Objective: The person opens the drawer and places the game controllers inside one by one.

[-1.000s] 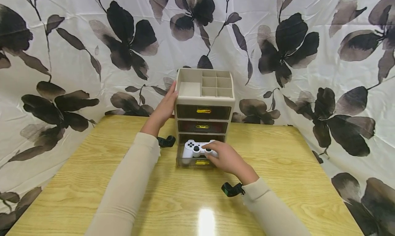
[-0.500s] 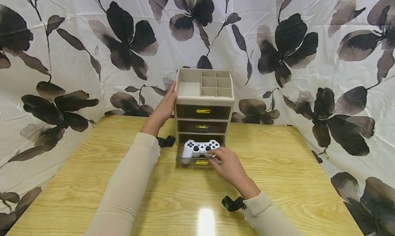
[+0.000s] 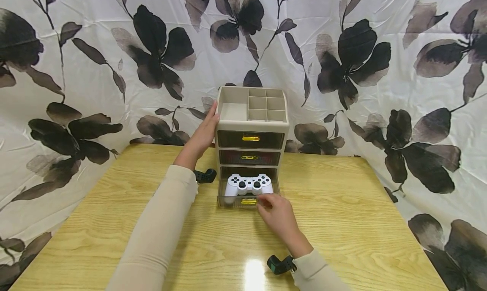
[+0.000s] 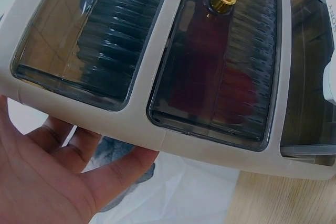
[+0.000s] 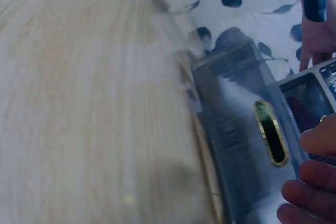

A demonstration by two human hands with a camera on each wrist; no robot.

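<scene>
A beige desktop drawer organizer (image 3: 253,124) with smoky clear drawers stands near the back of the table. Its bottom drawer (image 3: 233,202) is pulled out, and a white game controller (image 3: 249,182) lies inside. My left hand (image 3: 201,134) rests against the organizer's left side; in the left wrist view its thumb (image 4: 123,169) presses the side near the front frame. At the right end of the bottom drawer's front is my right hand (image 3: 280,217), fingers loosely bent with nothing held. The right wrist view has these fingers (image 5: 310,195) beside the drawer's gold handle (image 5: 284,156).
Two upper drawers, the top one (image 3: 232,139) and the middle one (image 3: 230,157), are pushed in. The organizer's top has open compartments (image 3: 233,110). A floral cloth (image 3: 296,80) hangs behind the wooden table (image 3: 335,206). Black wrist cameras, such as the right one (image 3: 279,265), hang below the sleeves.
My right hand has left the controller and drawn back toward me to the drawer's front edge. The controller stays in the drawer. My left hand has kept its place.
</scene>
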